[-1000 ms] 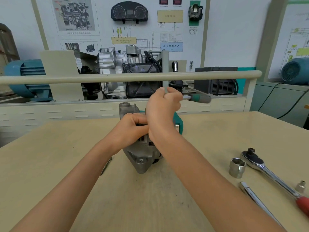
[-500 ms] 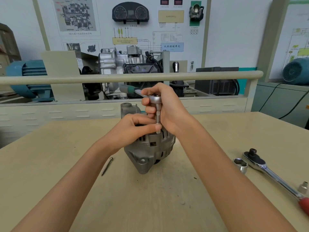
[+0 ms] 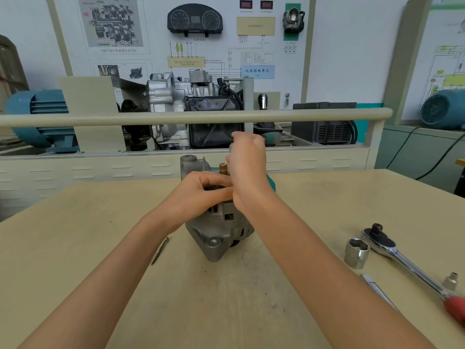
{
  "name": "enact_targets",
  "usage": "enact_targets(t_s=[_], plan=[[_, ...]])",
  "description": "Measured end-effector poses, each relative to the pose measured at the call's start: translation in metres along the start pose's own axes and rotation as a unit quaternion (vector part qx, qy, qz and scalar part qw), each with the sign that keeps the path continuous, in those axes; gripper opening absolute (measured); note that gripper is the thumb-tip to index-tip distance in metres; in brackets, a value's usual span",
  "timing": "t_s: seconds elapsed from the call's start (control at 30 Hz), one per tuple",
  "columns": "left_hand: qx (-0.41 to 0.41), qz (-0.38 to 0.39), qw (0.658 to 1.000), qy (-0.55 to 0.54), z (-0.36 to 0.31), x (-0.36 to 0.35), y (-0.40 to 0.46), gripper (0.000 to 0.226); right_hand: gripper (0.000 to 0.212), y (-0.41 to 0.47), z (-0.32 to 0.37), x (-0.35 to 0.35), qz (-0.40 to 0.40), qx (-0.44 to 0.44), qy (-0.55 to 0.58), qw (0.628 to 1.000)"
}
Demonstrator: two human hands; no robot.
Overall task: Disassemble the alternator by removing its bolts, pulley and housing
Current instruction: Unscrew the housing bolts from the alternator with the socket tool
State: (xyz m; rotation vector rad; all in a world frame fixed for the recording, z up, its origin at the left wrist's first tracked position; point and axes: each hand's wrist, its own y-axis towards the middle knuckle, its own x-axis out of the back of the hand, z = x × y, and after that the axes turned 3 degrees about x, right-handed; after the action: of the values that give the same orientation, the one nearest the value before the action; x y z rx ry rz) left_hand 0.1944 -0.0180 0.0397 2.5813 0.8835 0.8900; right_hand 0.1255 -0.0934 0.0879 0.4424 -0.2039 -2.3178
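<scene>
Grey cast metal marked the alternator (image 3: 221,230), which stood on the pale workbench (image 3: 75,248) directly in front of the person, its mounting lug pointing toward the camera. The left hand (image 3: 198,195) lay over its upper housing with fingers curled down against the casing, apparently to steady the body against twisting. The right hand (image 3: 247,162) was raised above the top of the unit in a closed fist; a green handle (image 3: 270,140) peeked out at its far side, so it probably gripped a small ratchet, though blur hid the tool itself. A brass-coloured terminal stud (image 3: 223,168) stood exposed just beside that fist. Well off to the right lay a large socket (image 3: 356,251), a chrome ratchet (image 3: 392,250) with a red grip and a small socket (image 3: 450,280), likely kept within reach for the bigger pulley nut. A thin rod (image 3: 159,250) rested left of the alternator.
</scene>
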Motion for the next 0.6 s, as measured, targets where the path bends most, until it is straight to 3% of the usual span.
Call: enact_targets(t_s=[0.1, 0.23, 0.3, 0.43, 0.5, 0.6], plan=[[0.01, 0.009, 1.0, -0.017, -0.002, 0.001, 0.0, 0.012, 0.024, 0.004, 0.005, 0.006, 0.086, -0.044, 0.028, 0.995], [0.023, 0.009, 0.999, -0.025, 0.001, 0.004, 0.001, 0.024, 0.027, 0.008, 0.009, 0.016, 0.203, -0.09, 0.082, 0.972], [0.025, 0.006, 0.999, -0.035, 0.0, 0.004, 0.0, 0.026, 0.026, 0.008, 0.009, 0.017, 0.215, -0.09, 0.074, 0.97], [0.007, -0.021, 0.999, -0.032, -0.002, -0.001, -0.001, 0.011, 0.026, 0.004, 0.003, 0.005, 0.071, -0.061, 0.068, 0.993], [-0.01, -0.022, 0.999, -0.022, -0.001, -0.001, -0.001, 0.038, 0.021, 0.0, -0.001, -0.001, -0.007, -0.013, 0.058, 0.998], [-0.009, -0.024, 1.0, 0.002, 0.0, -0.003, -0.002, 0.065, 0.016, -0.005, -0.005, -0.005, -0.056, 0.036, 0.028, 0.997]])
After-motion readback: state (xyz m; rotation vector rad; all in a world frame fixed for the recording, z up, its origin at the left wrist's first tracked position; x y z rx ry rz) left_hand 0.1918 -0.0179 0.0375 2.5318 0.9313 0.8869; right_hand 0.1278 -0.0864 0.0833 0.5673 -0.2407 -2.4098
